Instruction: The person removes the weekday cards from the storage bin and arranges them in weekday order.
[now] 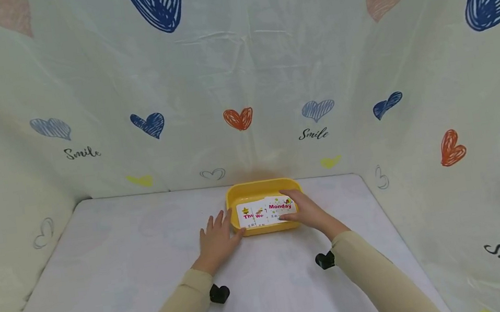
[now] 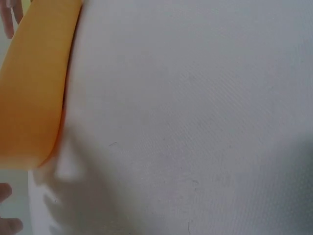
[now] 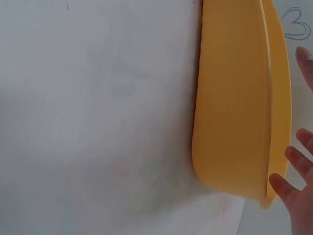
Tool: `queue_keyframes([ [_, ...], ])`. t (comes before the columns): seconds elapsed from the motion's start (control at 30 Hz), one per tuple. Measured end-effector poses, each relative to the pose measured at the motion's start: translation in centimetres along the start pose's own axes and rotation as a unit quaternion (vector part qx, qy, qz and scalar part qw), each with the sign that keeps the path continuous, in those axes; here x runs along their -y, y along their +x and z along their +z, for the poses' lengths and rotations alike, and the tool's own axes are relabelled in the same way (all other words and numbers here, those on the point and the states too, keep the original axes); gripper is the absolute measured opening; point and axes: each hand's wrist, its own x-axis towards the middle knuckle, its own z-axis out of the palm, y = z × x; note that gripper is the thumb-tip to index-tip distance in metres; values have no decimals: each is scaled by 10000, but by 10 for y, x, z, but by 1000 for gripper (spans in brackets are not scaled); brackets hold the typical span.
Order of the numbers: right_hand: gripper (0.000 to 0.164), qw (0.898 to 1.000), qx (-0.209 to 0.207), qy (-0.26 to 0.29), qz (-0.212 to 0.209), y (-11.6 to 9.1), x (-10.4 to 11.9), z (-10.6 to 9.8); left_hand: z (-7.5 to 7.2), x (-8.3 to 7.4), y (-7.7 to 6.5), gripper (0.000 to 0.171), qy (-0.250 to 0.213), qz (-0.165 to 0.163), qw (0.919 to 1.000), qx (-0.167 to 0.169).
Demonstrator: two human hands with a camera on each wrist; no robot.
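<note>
Several white word cards [image 1: 260, 218] lie overlapping in a yellow tray [image 1: 261, 184], the one reading "Monday" [image 1: 280, 206] at their right. Over that card reaches my right hand [image 1: 305, 210], thumb above its lower part and fingers by its upper edge. The right wrist view shows these fingers [image 3: 281, 185] spread at the height of the tray's rim, no card between them. My left hand [image 1: 217, 242] has its fingers fanned out at the tray's left side, the thumb right at the front left corner. Fingertips [image 2: 11, 225] appear past the tray's end in the left wrist view.
The tray stands at the back edge of the white table [image 1: 152, 274]. Right behind it hangs a pale curtain [image 1: 267, 69] printed with hearts and "Smile". Dark wrist pieces [image 1: 219, 293] show below both sleeves.
</note>
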Motion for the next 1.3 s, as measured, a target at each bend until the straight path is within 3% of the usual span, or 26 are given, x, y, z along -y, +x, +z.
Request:
queue_keyframes([
  [0.17,82,9999,29,-29,137,11,-1,5,-5,1,4,89,-178,-214,9995,132],
  [0.33,82,9993,110,156,318,16,-4,10,-11,3,9,95,-531,-561,9947,677],
  [0.53,86,9984,335,40,453,25,-5,13,-23,2,17,100,-302,-713,9890,1258],
  [0.7,90,9965,655,-115,509,31,-5,12,-32,-2,21,101,-165,-790,9849,1532],
  [0.97,94,9925,818,94,903,37,-6,11,-35,-5,22,104,-360,-1084,9777,1761],
  [1.17,93,9921,810,258,923,40,-5,12,-31,1,24,106,-668,-903,9783,1739],
  [1.3,92,9938,769,92,801,44,-6,14,-30,3,25,107,-683,-897,9784,1734],
])
